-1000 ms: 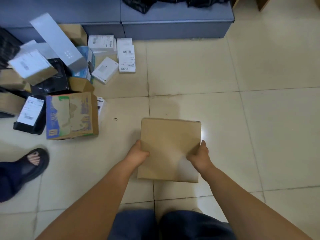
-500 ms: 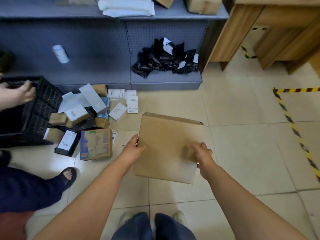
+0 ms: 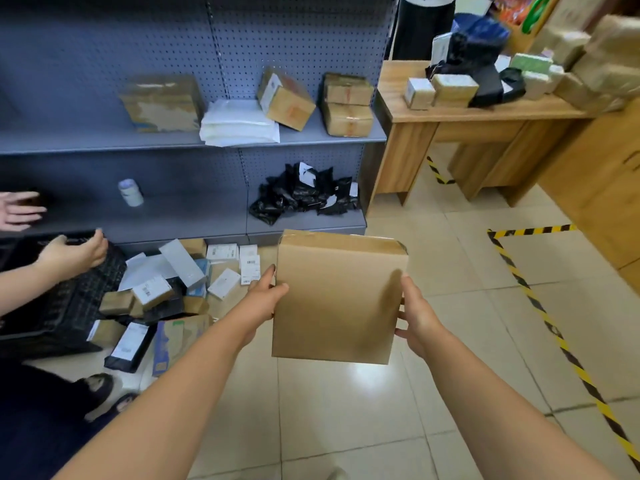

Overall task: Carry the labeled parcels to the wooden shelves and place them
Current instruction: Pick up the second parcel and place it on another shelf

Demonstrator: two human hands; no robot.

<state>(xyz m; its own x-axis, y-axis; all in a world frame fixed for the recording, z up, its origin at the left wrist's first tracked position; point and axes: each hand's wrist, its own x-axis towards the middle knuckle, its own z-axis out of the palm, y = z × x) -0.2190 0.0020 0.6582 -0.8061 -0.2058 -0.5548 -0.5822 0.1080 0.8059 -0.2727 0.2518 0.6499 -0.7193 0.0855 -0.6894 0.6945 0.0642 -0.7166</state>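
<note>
I hold a flat brown cardboard parcel (image 3: 337, 299) in front of me above the tiled floor, its plain side facing me. My left hand (image 3: 265, 297) grips its left edge and my right hand (image 3: 417, 315) grips its right edge. No label shows on the side I see. A wooden table (image 3: 460, 114) with several parcels on top stands at the upper right, next to wooden cabinets (image 3: 602, 174).
Grey metal shelving (image 3: 194, 142) ahead holds boxes, white mailers and black bags. A heap of small parcels (image 3: 166, 289) lies on the floor at left, beside a black crate (image 3: 65, 306) that another person's hands reach toward. Yellow-black floor tape (image 3: 540, 306) runs at right.
My view has risen from the floor to the shelving and wooden table. The parcel has come up higher with both hands still on it. The other person's hands have moved at the crate.
</note>
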